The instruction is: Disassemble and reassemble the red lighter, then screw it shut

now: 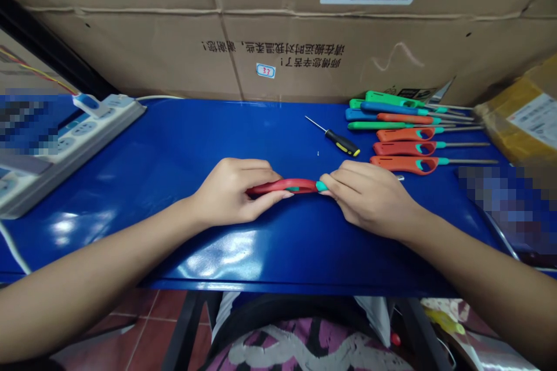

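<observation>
A red long-nosed gas lighter (303,185) with a teal trigger and collar is held level above the blue table. My left hand (242,190) is closed round its handle end, thumb along the near side. At the other end, my right hand (363,196) closes on the teal collar, and the fingers hide the metal nozzle. Beyond my hands lies a screwdriver (342,142) with a black and yellow handle, its tip pointing to the far left. Several more lighters in orange, green and blue are spread at the right, the nearest orange lighter (404,163) just behind my right hand.
A large cardboard box (174,55) stands along the table's back edge. At left is a white power strip (82,138) with a plug in it. A taped carton (517,116) sits at far right. The blue table (278,255) shines near its front edge.
</observation>
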A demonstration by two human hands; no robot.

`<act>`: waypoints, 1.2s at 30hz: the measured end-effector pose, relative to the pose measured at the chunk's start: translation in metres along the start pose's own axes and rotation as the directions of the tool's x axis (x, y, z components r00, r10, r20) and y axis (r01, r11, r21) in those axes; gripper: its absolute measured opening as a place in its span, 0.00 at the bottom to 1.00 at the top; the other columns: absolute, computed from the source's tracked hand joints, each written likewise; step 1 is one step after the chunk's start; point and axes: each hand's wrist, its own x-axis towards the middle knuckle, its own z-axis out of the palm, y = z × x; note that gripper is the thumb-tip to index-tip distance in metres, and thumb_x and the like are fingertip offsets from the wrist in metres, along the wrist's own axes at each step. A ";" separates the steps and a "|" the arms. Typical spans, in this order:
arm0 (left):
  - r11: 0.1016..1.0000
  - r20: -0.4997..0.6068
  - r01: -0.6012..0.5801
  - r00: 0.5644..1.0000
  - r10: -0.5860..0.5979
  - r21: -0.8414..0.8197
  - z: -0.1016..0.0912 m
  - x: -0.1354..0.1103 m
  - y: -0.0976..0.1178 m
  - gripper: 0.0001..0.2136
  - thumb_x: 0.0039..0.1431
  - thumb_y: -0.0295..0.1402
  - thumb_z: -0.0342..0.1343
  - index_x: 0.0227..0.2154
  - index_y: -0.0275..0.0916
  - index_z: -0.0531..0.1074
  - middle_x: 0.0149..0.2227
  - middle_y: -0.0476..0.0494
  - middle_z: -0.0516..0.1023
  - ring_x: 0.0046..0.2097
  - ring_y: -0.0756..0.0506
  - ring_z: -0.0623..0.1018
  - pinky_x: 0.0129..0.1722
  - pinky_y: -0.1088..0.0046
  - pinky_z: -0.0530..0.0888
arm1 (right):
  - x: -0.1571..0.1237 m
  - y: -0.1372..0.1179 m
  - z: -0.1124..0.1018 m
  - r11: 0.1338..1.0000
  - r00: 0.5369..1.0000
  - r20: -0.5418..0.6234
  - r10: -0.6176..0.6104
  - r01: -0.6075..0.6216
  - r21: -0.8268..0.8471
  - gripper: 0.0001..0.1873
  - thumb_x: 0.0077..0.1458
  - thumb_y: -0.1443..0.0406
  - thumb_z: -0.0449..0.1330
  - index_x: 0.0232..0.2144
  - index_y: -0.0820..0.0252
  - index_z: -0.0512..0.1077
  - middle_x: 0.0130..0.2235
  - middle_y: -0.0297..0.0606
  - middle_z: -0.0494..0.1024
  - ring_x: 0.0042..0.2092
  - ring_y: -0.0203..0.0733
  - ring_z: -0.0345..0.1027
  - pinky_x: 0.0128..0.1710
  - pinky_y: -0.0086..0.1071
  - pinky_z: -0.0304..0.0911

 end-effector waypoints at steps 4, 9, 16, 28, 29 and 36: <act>0.999 -0.007 -0.003 1.000 0.003 -0.037 0.001 -0.001 0.000 0.10 0.66 0.36 0.60 0.34 0.33 0.78 0.27 0.46 0.76 0.25 0.52 0.71 0.25 0.76 0.67 | 0.000 -0.001 0.000 0.999 1.000 0.005 0.007 -0.008 0.038 0.10 0.62 0.73 0.56 0.40 0.74 0.77 0.30 0.44 0.76 0.33 0.45 0.61 0.33 0.38 0.63; 0.999 -0.032 -0.023 0.999 0.022 -0.030 0.001 -0.002 0.001 0.09 0.65 0.35 0.60 0.35 0.33 0.79 0.27 0.45 0.78 0.25 0.52 0.72 0.26 0.76 0.67 | 0.001 -0.003 -0.002 0.998 1.000 0.011 0.026 -0.027 0.060 0.10 0.61 0.74 0.56 0.39 0.75 0.77 0.30 0.45 0.76 0.33 0.45 0.62 0.35 0.38 0.64; 0.996 -0.047 0.041 0.998 -0.045 -0.082 0.005 0.001 0.006 0.10 0.65 0.34 0.61 0.33 0.32 0.79 0.26 0.45 0.77 0.25 0.52 0.71 0.26 0.77 0.67 | 0.001 -0.006 -0.003 1.000 0.999 -0.024 0.031 -0.031 0.002 0.10 0.59 0.75 0.57 0.40 0.76 0.78 0.30 0.46 0.77 0.33 0.46 0.63 0.34 0.38 0.64; 0.988 0.163 0.124 0.981 -0.108 -0.090 0.001 0.005 -0.010 0.17 0.58 0.44 0.66 0.40 0.34 0.79 0.34 0.46 0.80 0.33 0.49 0.77 0.35 0.75 0.72 | 0.001 0.003 -0.008 0.921 0.883 0.395 0.254 -0.345 0.181 0.12 0.68 0.65 0.51 0.38 0.63 0.73 0.36 0.42 0.78 0.39 0.46 0.72 0.38 0.37 0.63; 0.989 0.165 0.124 0.980 -0.109 -0.079 0.000 0.004 -0.012 0.20 0.57 0.45 0.67 0.46 0.35 0.78 0.38 0.44 0.81 0.37 0.48 0.79 0.39 0.74 0.73 | 0.000 0.005 -0.010 0.913 0.866 0.423 0.265 -0.367 0.180 0.12 0.68 0.64 0.50 0.37 0.61 0.73 0.35 0.41 0.78 0.39 0.46 0.72 0.38 0.37 0.63; 0.983 0.240 0.184 0.954 -0.177 -0.005 -0.007 0.002 -0.022 0.17 0.62 0.37 0.62 0.51 0.36 0.77 0.45 0.40 0.80 0.44 0.44 0.80 0.41 0.71 0.76 | -0.006 0.019 -0.018 0.887 0.767 0.569 0.295 -0.441 0.135 0.15 0.69 0.60 0.47 0.34 0.58 0.69 0.37 0.39 0.77 0.37 0.45 0.72 0.34 0.37 0.59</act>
